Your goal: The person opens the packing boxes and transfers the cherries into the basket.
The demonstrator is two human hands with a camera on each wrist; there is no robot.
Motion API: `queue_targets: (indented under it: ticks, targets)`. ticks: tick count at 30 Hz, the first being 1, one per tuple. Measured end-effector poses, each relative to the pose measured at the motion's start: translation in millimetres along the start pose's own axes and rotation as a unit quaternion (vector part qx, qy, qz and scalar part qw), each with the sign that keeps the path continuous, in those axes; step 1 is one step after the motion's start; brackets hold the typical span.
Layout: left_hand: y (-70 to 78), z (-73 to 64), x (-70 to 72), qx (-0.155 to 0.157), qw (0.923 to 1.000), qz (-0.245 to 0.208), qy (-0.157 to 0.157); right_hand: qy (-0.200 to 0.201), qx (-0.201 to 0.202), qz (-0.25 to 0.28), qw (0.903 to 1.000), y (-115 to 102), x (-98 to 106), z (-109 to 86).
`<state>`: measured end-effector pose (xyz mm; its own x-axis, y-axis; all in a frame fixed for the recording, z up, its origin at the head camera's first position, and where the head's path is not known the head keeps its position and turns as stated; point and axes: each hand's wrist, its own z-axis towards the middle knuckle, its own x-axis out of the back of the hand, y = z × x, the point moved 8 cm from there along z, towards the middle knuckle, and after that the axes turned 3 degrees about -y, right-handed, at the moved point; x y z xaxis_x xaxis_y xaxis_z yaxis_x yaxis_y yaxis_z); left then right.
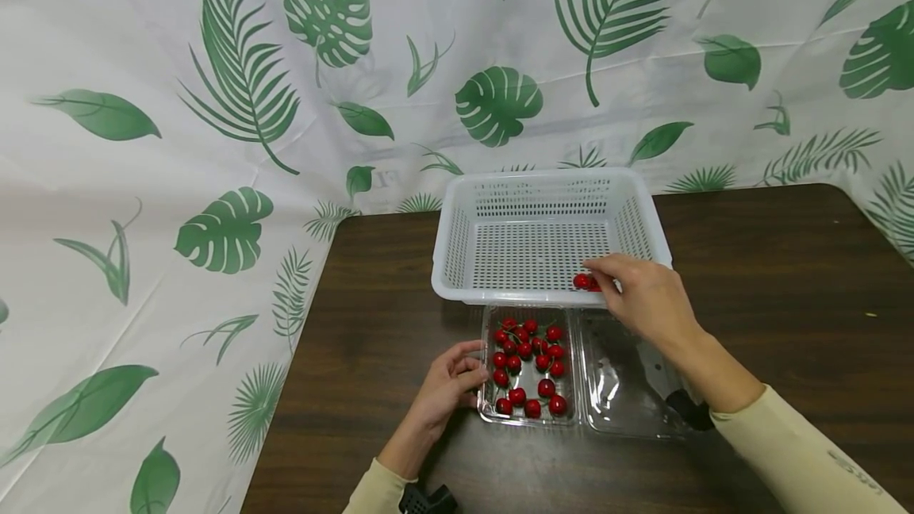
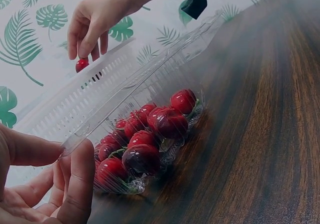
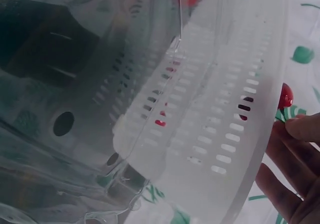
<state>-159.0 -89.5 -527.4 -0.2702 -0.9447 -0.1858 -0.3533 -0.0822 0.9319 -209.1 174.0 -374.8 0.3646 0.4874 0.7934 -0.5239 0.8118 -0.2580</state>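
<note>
My left hand (image 1: 444, 385) pinches the left rim of a clear plastic clamshell box (image 2: 135, 86) between thumb and fingers. Inside the box lie many red cherries (image 1: 524, 350), some with green stems. My right hand (image 1: 653, 298) is over the near right side of a white slotted plastic basket (image 1: 457, 294). Its thumb and fingertips pinch a cherry (image 3: 286, 94) by the stem, just inside the basket's rim. Red also shows through the basket's slots in the right wrist view, below the held cherry.
The clamshell's open lid (image 1: 617, 391) lies flat to the right of the cherries, under my right forearm. The basket stands directly behind the box on a dark wooden table (image 1: 343, 339). A white leaf-print sheet (image 1: 400, 14) hangs behind the table.
</note>
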Motion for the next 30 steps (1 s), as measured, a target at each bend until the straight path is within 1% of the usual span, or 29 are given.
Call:
queue_targets:
  ticks: [7, 12, 21, 24, 27, 30]
  targets:
    - [2.1, 0.2, -0.6, 0.001, 1.0000, 0.004, 0.000, -0.011, -0.007, 0.007, 0.9999, 4.4, -4.3, -2.2]
    - [1.0, 0.6, -0.3, 0.002, 1.0000, 0.005, 0.000, -0.012, -0.005, 0.010, 0.9999, 6.5, -6.9, -3.9]
    - [0.1, 0.8, 0.1, 0.002, 1.0000, 0.005, 0.002, -0.012, -0.004, -0.002, 0.9999, 8.0, -9.5, -6.6]
    - [0.1, 0.9, 0.2, 0.001, 1.0000, 0.005, 0.003, -0.009, -0.004, -0.007, 0.9999, 5.6, -8.3, -7.5]
    - [-0.3, 0.7, 0.3, 0.001, 1.0000, 0.006, 0.002, 0.009, 0.015, -0.013, 0.9998, -3.9, -5.1, -7.2]
    - [-0.7, 0.4, 0.3, 0.000, 1.0000, 0.006, 0.000, 0.024, 0.059, -0.004, 0.9979, -22.1, -3.5, -6.1]
